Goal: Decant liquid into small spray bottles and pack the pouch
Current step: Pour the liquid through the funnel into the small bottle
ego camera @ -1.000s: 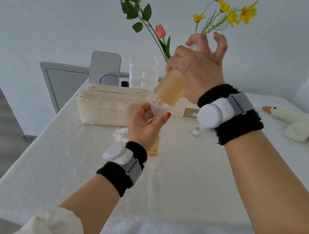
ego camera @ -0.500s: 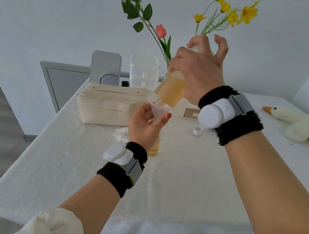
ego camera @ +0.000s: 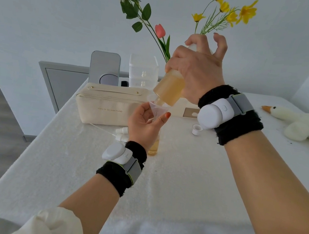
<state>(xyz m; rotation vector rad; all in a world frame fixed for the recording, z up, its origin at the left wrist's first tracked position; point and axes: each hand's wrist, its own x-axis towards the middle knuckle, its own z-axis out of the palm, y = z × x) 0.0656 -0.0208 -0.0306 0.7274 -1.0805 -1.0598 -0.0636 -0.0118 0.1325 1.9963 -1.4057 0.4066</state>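
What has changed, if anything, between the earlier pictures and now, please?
Nothing has visibly moved, been taken or let go. The right hand still grips the amber bottle tipped neck-down into the funnel, which the left hand still pinches above the small bottle. The pouch and white cap lie unmoved.

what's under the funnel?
A small bottle holding amber liquid, standing on the table. Only its base shows; the left hand covers its neck and the funnel spout, so the join cannot be seen.

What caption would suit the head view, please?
Right hand tips amber plastic bottle into clear funnel pinched by left hand.
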